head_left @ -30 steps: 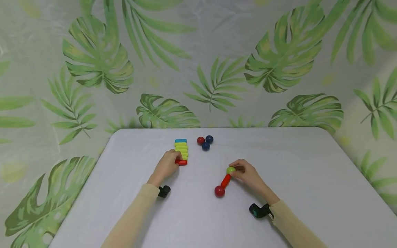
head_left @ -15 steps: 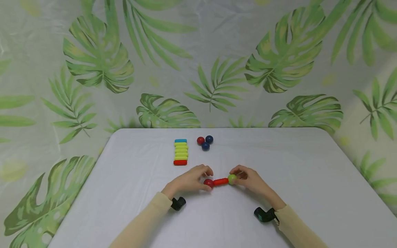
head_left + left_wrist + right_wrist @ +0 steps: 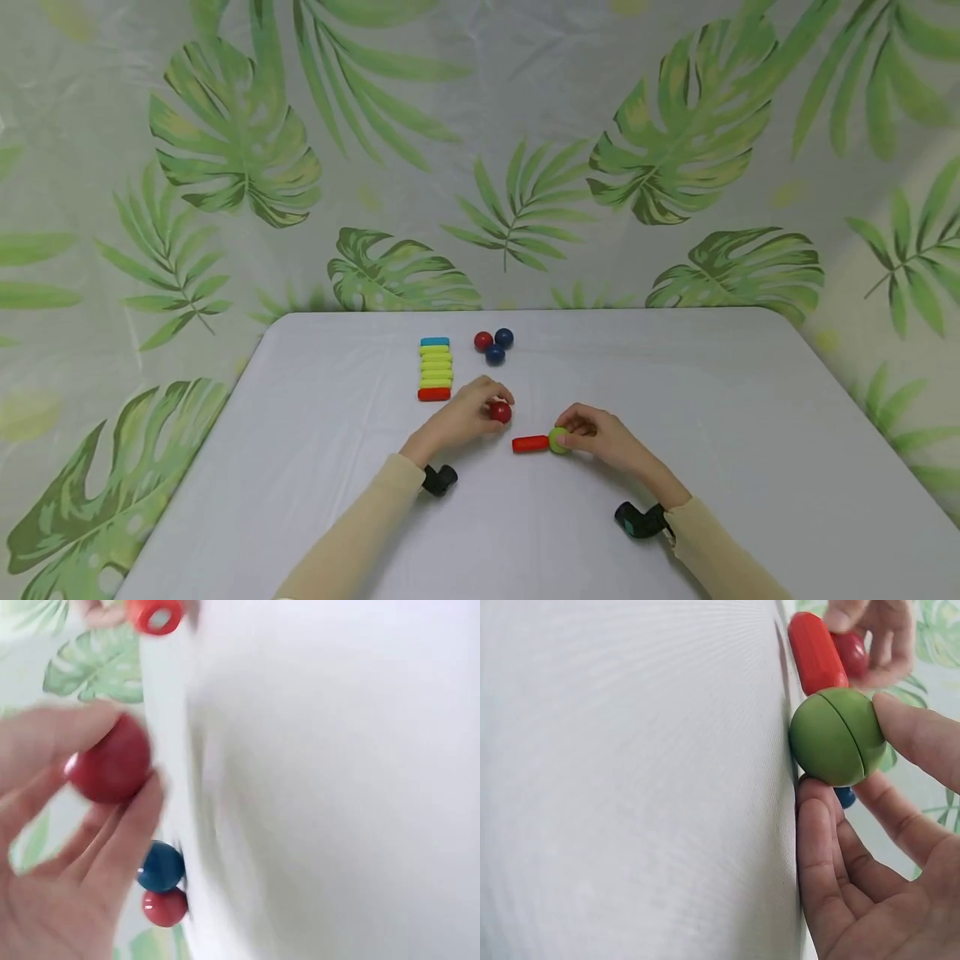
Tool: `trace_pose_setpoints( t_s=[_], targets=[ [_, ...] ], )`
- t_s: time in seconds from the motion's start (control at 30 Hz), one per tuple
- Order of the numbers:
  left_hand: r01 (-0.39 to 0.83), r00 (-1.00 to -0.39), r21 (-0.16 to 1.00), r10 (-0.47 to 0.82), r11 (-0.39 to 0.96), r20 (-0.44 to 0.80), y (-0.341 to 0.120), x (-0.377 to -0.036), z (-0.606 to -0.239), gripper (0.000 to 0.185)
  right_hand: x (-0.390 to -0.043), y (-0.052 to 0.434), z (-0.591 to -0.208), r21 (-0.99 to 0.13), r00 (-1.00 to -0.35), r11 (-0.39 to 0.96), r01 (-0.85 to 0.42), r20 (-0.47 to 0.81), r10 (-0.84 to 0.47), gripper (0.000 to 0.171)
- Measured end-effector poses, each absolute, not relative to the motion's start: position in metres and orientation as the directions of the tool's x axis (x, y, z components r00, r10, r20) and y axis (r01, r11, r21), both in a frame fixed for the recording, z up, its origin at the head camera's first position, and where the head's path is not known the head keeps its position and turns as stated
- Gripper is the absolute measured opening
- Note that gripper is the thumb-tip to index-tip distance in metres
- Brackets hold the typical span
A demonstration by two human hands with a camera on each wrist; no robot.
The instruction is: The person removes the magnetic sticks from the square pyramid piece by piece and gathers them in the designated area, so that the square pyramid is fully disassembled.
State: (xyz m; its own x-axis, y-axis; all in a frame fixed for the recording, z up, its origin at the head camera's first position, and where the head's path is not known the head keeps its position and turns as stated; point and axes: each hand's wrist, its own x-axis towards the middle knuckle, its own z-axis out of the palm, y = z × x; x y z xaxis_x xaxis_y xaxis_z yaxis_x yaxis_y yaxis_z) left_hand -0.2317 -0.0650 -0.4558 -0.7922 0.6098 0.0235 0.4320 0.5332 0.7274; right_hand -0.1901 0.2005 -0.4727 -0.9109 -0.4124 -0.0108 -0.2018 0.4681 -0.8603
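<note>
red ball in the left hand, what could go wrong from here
The red ball is only pinched at the fingertips of the left hand, so it could slip and roll into the three loose balls nearby. The red rod hangs off the green ball that the right hand holds; it might drop off.

A row of sticks (image 3: 436,367) is laid on the table (image 3: 750,417) toward its far edge, with three balls (image 3: 493,344) clustered just to its right. Nearer the person, a single ball (image 3: 500,411) is held in the left hand (image 3: 465,414). To its right, a stick (image 3: 530,443) is lain on the table, joined at its right end to another ball (image 3: 558,439), which is gripped by the right hand (image 3: 603,437).
</note>
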Motion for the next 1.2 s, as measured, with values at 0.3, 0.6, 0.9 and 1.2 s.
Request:
trace_pose_setpoints(
  t_s=[0.3, 0.6, 0.9, 1.2],
  targets=[
    [0.257, -0.946, 0.845, 0.301, 0.468, 0.121, -0.046, -0.268, -0.464, 0.033, -0.192, 0.201, -0.473, -0.855, -0.914, 0.485, -0.185, -0.032, -0.405, 0.023],
    [0.249, -0.962, 0.781, 0.239, 0.572, 0.131, -0.03, -0.284, -0.471, 0.031, -0.191, 0.201, -0.474, -0.858, -0.908, 0.476, -0.192, -0.029, -0.418, 0.023],
    [0.287, -0.954, 0.703, 0.262, 0.651, 0.147, -0.028, -0.285, -0.468, 0.034, -0.191, 0.201, -0.474, -0.866, -0.91, 0.469, -0.174, -0.04, -0.412, 0.024],
    [0.43, -0.811, 0.711, 0.585, 0.557, 0.032, -0.036, -0.241, -0.456, 0.022, -0.189, 0.201, -0.47, -0.865, -0.917, 0.475, -0.164, -0.044, -0.398, 0.021]
  ],
)
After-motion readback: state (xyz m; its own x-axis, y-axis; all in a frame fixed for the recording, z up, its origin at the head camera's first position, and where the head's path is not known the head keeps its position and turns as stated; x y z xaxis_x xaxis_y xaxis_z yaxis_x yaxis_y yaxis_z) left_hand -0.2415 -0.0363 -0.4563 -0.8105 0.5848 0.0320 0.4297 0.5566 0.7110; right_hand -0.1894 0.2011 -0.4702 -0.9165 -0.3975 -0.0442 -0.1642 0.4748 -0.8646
